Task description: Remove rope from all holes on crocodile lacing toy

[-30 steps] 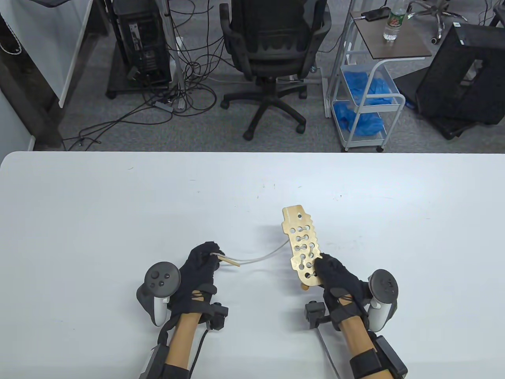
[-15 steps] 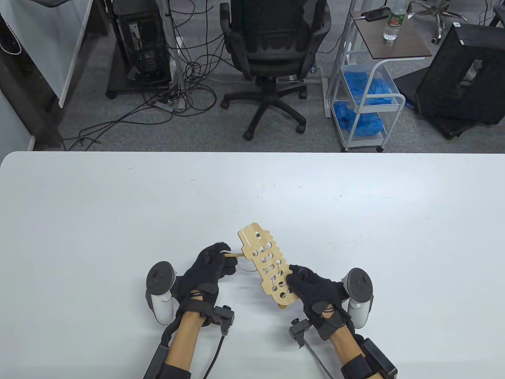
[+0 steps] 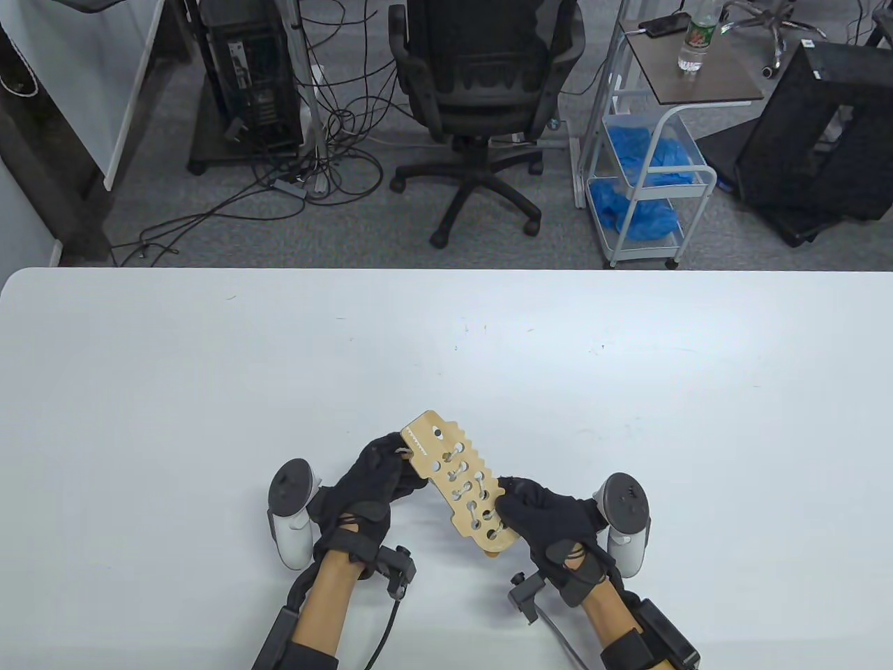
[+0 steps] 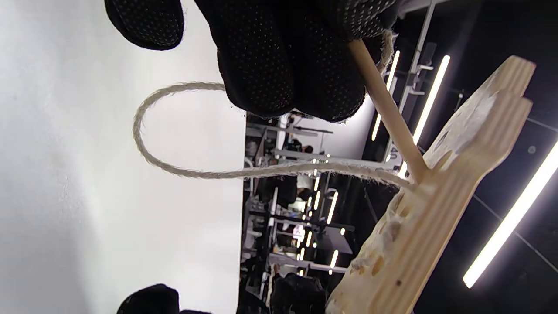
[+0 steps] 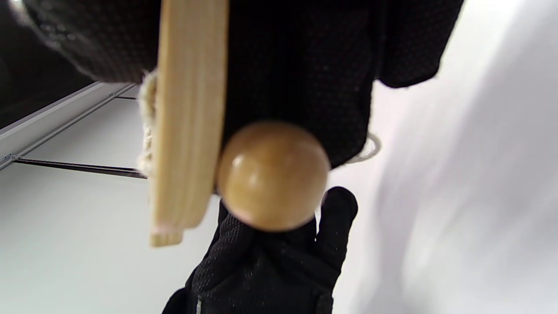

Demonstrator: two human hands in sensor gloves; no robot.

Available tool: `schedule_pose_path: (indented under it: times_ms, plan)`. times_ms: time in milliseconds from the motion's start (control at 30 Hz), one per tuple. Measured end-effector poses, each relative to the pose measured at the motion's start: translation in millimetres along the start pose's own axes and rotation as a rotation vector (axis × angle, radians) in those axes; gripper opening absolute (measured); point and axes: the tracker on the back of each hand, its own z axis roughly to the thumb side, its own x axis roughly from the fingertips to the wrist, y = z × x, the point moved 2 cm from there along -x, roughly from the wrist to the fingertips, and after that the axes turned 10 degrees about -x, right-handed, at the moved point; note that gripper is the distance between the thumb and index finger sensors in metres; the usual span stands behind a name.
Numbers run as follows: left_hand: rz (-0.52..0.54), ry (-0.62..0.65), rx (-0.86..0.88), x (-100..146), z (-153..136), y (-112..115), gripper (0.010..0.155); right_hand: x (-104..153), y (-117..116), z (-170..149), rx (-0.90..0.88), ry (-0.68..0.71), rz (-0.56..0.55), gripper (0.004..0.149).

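Observation:
The wooden crocodile lacing board [image 3: 457,485] is held above the table, head end pointing up-left. My right hand [image 3: 537,509] grips its near end; the right wrist view shows the board edge [image 5: 187,131] and a wooden ball [image 5: 272,174] against the glove. My left hand [image 3: 380,474] sits at the board's head end and pinches the wooden needle [image 4: 386,109]. The needle's tip meets a hole in the board [image 4: 436,209]. The pale rope [image 4: 174,165] loops from the left fingers [image 4: 279,56] to that hole. Rope still runs through several holes.
The white table [image 3: 209,391] stretches wide around both hands. Beyond its far edge stand an office chair [image 3: 481,91], a white cart [image 3: 656,167] with blue bags, and computer cases on the floor.
Both hands came together: the right hand moved the board left and nearer, tilting it. The left hand brought the needle to the board's head end, and the taut rope went slack into a loop.

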Motion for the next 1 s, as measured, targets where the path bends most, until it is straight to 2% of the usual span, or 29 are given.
schedule_pose_path:
  times_ms: [200, 400, 767, 867, 1000]
  plan:
    - [-0.036, 0.021, -0.045, 0, 5, 7, 0.043, 0, -4, 0, 0.016, -0.003, 0.036, 0.047]
    - [-0.085, 0.067, -0.029, 1, 12, 17, 0.042, 0, -4, -1, 0.036, -0.012, 0.026, 0.047]
    - [-0.265, 0.159, 0.190, 1, 18, 34, 0.058, 2, 7, 1, -0.001, 0.001, -0.072, 0.046]
    - [-0.267, 0.156, 0.196, 2, 18, 35, 0.066, 3, 8, 6, 0.081, 0.021, -0.086, 0.046]
    - [-0.201, 0.130, 0.156, 3, 16, 31, 0.065, 5, 1, 17, 0.303, 0.095, -0.078, 0.046]
